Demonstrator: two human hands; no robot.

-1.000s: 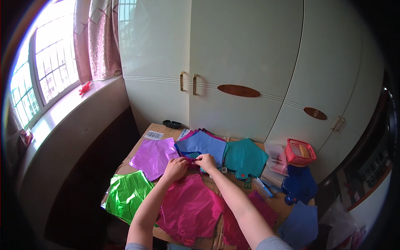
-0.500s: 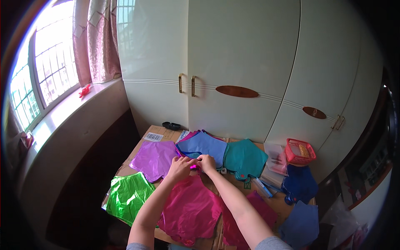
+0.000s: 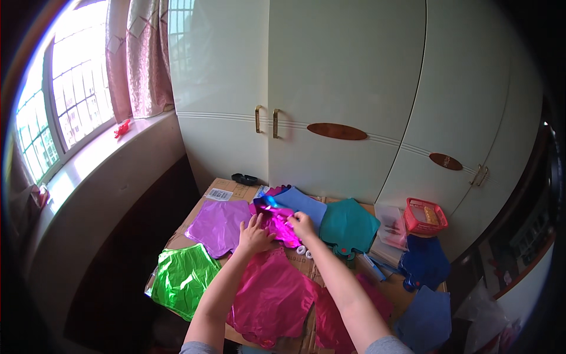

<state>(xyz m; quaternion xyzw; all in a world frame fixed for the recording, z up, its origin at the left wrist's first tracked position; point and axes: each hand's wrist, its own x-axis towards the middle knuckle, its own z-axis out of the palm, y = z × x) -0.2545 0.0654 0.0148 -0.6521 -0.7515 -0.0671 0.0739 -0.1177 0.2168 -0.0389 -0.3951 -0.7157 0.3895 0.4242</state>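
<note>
A crumpled, shiny magenta foil piece (image 3: 278,225) lies between my hands in the middle of the cardboard-topped table. My left hand (image 3: 255,237) rests at its left edge with fingers spread. With closed fingers my right hand (image 3: 303,226) grips its right side. Behind it, a bright blue foil fold (image 3: 267,201) overlaps a stack with a periwinkle foil sheet (image 3: 306,207) on top. Close below my right hand sit small white rings (image 3: 301,250). A large dark pink foil sheet (image 3: 268,295) is spread between my forearms.
Around the table (image 3: 237,189) lie a purple sheet (image 3: 215,227), a green one (image 3: 184,280), a teal one (image 3: 349,227) and several blue and pink ones. A pink basket (image 3: 425,216) and clear box (image 3: 390,227) stand back right. The white cabinet (image 3: 330,71) borders the far side.
My hands have moved apart, the right one rightward. The magenta foil between them has spread open into view, the blue fold has risen behind it, and the white rings show more clearly.
</note>
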